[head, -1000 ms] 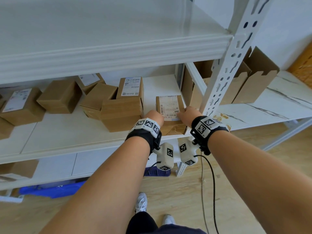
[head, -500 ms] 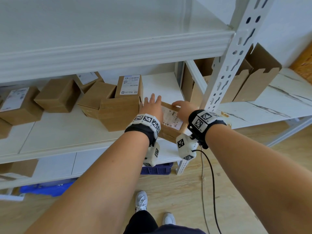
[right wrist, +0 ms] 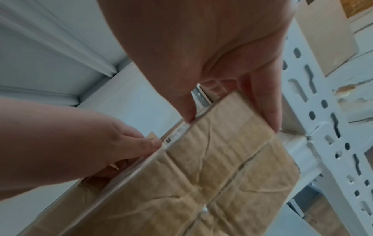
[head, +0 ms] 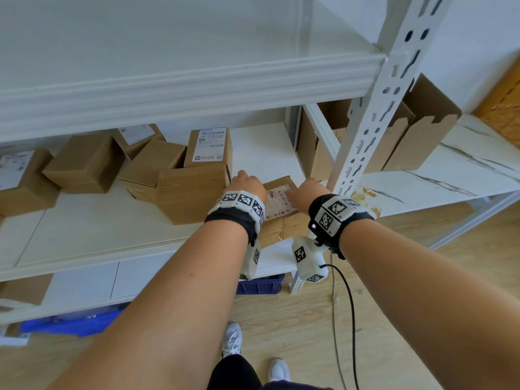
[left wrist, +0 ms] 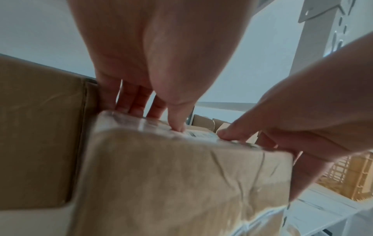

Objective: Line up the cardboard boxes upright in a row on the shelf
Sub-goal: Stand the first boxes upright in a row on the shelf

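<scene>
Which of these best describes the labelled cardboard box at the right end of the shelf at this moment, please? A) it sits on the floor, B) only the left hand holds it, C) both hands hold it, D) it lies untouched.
C: the left hand and right hand each grip a side of the labelled box, thumbs on its label face.
</scene>
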`<state>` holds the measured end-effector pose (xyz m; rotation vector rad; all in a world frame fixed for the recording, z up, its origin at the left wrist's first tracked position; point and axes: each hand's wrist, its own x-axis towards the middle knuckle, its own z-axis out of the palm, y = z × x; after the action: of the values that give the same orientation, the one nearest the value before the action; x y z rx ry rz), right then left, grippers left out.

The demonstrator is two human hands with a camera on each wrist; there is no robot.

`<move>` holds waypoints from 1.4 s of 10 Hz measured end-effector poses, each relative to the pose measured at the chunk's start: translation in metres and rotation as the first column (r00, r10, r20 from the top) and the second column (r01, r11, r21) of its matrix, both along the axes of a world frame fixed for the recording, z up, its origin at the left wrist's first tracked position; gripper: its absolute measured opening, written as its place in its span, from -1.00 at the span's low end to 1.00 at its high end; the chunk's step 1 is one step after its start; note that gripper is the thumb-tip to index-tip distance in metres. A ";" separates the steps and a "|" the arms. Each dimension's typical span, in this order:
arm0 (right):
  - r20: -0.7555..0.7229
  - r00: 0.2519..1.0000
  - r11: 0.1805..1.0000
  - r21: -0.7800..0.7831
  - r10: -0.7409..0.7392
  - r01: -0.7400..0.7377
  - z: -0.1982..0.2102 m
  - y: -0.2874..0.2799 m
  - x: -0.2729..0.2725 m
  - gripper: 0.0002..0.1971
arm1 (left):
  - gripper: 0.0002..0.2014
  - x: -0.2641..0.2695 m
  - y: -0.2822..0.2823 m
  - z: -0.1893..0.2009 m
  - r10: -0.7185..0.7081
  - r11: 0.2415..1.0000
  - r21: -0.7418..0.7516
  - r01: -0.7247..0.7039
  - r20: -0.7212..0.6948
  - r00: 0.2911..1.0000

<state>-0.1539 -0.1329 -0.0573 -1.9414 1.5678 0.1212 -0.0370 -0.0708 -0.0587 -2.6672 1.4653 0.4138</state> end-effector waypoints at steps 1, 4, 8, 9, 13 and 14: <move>-0.014 1.000 1.000 -0.021 -0.011 0.011 -0.002 0.002 -0.001 -0.45 | -0.66 0.000 0.001 0.000 -0.042 0.996 0.075 0.038 0.058 0.997; 0.016 0.996 0.996 0.015 0.091 -0.091 0.002 0.005 0.000 -0.63 | -0.73 -0.005 -0.005 0.008 0.023 0.991 0.129 -0.023 -0.004 1.000; 0.342 0.940 0.978 -0.192 -0.010 0.081 0.027 0.003 -0.010 -0.68 | -0.70 -0.006 -0.005 0.026 0.192 0.895 -0.331 -0.300 -0.321 0.927; 0.324 0.946 0.978 -0.197 -0.002 0.070 0.025 0.007 -0.017 -0.66 | -0.79 -0.007 0.001 0.019 0.174 0.907 -0.309 -0.284 -0.340 0.924; 0.211 0.970 0.985 -0.099 -0.121 0.144 -0.005 0.030 -0.026 -0.55 | -0.22 -0.021 0.029 0.017 -0.033 0.898 -0.413 -0.155 -0.415 0.909; 0.118 0.988 0.990 -0.089 -0.102 0.112 -0.007 0.035 -0.032 -0.53 | -0.42 -0.025 0.031 0.013 -0.054 0.899 -0.418 -0.130 -0.402 0.914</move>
<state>-0.1861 -0.0979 -0.0643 -1.8957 1.6244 -0.1089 -0.0617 -0.0395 -0.0454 -3.1043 1.8037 0.7669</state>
